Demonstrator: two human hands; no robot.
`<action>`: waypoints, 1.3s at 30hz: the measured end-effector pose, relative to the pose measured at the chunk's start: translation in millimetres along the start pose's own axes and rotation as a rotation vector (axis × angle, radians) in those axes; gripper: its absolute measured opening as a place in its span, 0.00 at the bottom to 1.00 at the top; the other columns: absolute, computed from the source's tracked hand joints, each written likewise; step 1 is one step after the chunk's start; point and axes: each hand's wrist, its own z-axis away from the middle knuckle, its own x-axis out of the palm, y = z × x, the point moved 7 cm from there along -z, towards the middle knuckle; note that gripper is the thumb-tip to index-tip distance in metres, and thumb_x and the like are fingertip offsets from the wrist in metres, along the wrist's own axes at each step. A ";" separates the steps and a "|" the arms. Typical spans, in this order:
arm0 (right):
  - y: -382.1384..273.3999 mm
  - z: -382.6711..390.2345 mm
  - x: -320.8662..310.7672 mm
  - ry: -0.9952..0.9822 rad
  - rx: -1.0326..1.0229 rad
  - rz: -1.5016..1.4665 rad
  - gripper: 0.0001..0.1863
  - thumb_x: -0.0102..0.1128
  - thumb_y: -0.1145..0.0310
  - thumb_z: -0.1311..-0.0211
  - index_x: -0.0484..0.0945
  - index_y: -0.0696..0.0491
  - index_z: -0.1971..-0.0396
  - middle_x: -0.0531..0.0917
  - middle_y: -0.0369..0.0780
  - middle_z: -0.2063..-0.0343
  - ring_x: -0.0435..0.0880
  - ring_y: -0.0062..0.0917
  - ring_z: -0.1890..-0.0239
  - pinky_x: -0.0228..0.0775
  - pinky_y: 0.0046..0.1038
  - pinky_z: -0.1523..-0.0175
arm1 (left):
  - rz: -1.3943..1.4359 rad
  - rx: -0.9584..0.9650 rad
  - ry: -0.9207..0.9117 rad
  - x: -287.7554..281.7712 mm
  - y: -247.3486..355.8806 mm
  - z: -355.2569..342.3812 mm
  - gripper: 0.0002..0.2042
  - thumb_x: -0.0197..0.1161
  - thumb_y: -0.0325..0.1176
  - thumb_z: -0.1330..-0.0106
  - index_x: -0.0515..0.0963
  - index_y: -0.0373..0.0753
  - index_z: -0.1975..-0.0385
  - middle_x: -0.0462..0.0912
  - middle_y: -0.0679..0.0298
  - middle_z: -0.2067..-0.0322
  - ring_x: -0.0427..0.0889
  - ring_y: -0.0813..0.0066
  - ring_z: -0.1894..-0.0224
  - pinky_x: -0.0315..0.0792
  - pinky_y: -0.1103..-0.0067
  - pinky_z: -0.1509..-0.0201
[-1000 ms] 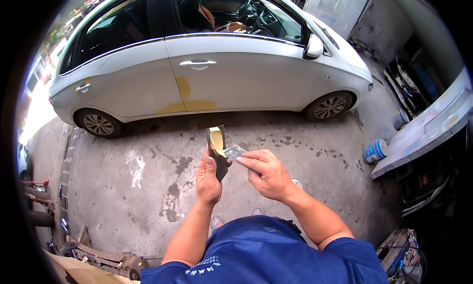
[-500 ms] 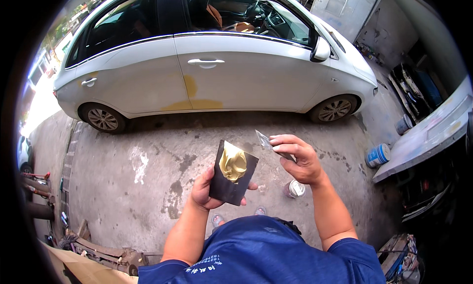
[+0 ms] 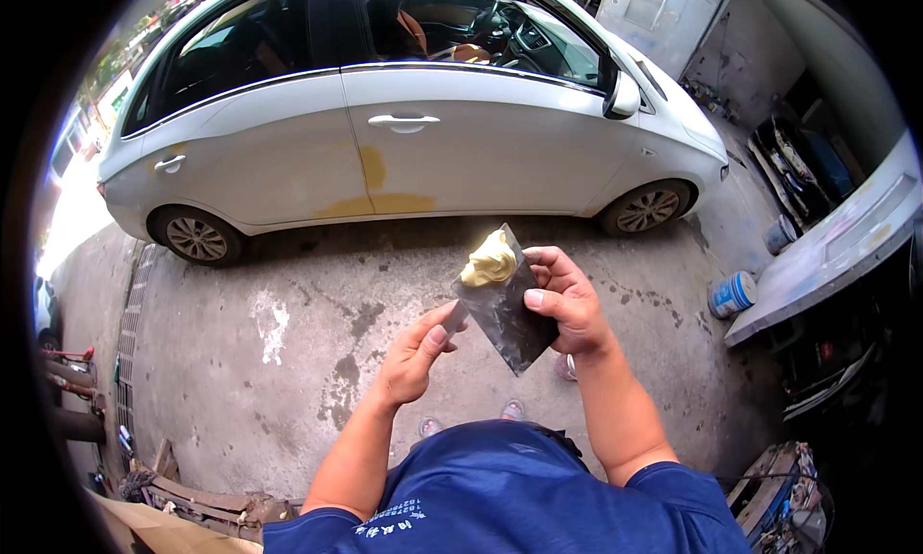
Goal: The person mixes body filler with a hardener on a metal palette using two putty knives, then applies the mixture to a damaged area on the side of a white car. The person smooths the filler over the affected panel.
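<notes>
Pale yellow body filler (image 3: 489,261) sits in a thick lump on the upper corner of a dark, smeared flat spreader (image 3: 516,321). My right hand (image 3: 569,304) is closed on the spreader's right edge, with the thumb on its face. My left hand (image 3: 415,354) pinches a second flat plate (image 3: 456,317), seen nearly edge-on, close beside or touching the spreader's left corner. How much filler is on that plate is hidden. Ahead stands a white car (image 3: 481,150) with dull yellow patches (image 3: 375,204) low on its doors.
A light-coloured can (image 3: 566,366) stands on the concrete floor (image 3: 288,390), partly behind my right hand. At right are a blue and white bucket (image 3: 734,294) and a leaning pale panel (image 3: 827,265). Wooden pieces (image 3: 207,496) lie at lower left.
The filler lump was on the left hand's dark plate and is now on the right hand's spreader. The left plate has turned edge-on; the spreader has turned face-up between my hands.
</notes>
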 end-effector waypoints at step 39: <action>86.2 -315.2 56.9 -0.684 -0.587 1.024 0.27 0.57 0.86 0.64 0.80 0.53 0.57 0.78 0.42 0.53 0.76 0.39 0.52 0.71 0.37 0.48 | 1.223 -0.094 0.034 -244.8 -32.3 -66.1 0.34 0.49 0.53 0.31 0.53 0.38 0.32 0.61 0.44 0.37 0.63 0.31 0.39 0.77 0.49 0.53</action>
